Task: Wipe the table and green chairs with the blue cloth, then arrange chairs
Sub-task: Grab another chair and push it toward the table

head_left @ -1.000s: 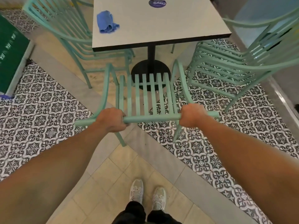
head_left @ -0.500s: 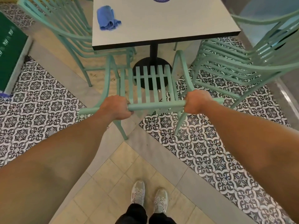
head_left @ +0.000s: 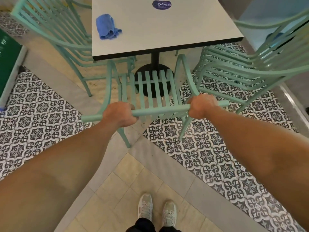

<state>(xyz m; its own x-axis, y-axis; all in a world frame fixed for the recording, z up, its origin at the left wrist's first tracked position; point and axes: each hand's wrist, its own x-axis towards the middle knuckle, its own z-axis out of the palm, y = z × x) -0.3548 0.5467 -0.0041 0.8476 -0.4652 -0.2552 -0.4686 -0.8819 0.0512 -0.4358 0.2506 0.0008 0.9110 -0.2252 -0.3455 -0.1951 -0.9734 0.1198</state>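
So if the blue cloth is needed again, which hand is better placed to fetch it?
Left, probably. The blue cloth lies at the table's left edge, on the left hand side; both hands, including the right hand, grip the chair.

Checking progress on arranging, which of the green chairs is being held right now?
The middle chair, facing the table: both hands grip its top rail, left hand and right hand. The side chairs stand untouched.

Mint-green slatted chairs [head_left: 150, 91] surround a white table [head_left: 175, 29] edged in black, its post and base [head_left: 154, 71] black. On the table lie a blue cloth [head_left: 107, 26] and a purple round sticker [head_left: 161, 4]. Beneath the table, floor tiles [head_left: 209, 156] carry a black-and-white floral pattern beside plain beige tiles [head_left: 127, 186].
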